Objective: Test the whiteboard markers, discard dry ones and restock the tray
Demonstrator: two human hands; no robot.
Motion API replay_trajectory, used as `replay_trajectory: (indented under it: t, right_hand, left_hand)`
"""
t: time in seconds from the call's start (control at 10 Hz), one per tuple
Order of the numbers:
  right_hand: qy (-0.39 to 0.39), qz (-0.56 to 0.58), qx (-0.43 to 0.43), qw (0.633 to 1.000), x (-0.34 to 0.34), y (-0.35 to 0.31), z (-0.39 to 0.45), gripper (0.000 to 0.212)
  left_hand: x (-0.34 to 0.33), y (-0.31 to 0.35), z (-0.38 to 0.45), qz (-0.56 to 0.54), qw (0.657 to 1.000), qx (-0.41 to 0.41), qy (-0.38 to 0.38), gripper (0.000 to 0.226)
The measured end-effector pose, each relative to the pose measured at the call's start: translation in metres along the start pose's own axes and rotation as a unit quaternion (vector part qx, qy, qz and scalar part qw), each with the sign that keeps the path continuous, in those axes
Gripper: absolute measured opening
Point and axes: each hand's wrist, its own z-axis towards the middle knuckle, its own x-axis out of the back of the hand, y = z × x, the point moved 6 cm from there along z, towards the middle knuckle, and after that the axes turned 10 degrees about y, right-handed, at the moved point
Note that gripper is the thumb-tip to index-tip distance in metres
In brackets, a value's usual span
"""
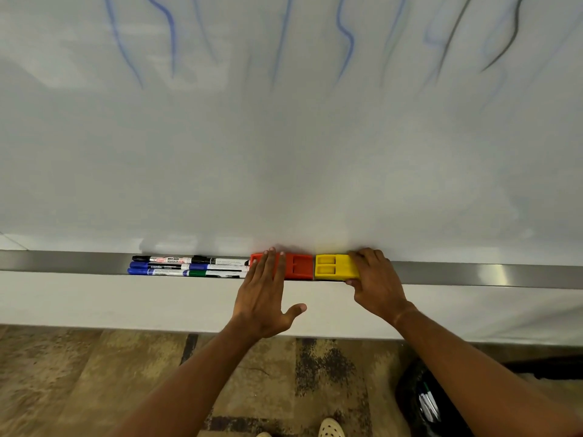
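Whiteboard (284, 152) fills upper frame; blue and dark test strokes along top edge, cut off, smeared. Metal tray (473, 274) runs across frame middle. Markers (189, 266) lie in tray left of centre, stacked in rows; labels mostly unreadable. Bin (413, 402) at lower right, largely hidden behind right arm. Red eraser (299, 266) and yellow eraser (331, 268) touching in tray. Left hand (265, 298) flat, fingers straight over red eraser. Right hand (375, 285) grips yellow eraser's right end.
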Motion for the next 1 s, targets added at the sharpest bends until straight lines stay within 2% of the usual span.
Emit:
replay_trajectory:
  t: [0.4,0.8,1.0]
  right_hand:
    - [-0.027,0.003,-0.033,0.999,-0.008,-0.006,-0.001,0.059]
    - [-0.041,-0.022,-0.051,0.998,-0.013,-0.017,-0.009,0.061]
    - [0.024,-0.028,-0.05,0.998,-0.004,-0.03,-0.011,0.066]
  left_hand:
    - [0.005,-0.004,-0.002,0.006,1.0,-0.001,-0.005,0.107]
    - [0.014,-0.014,-0.004,-0.005,1.0,-0.011,0.011,0.094]
    - [0.02,-0.024,-0.006,-0.02,0.999,-0.014,0.029,0.092]
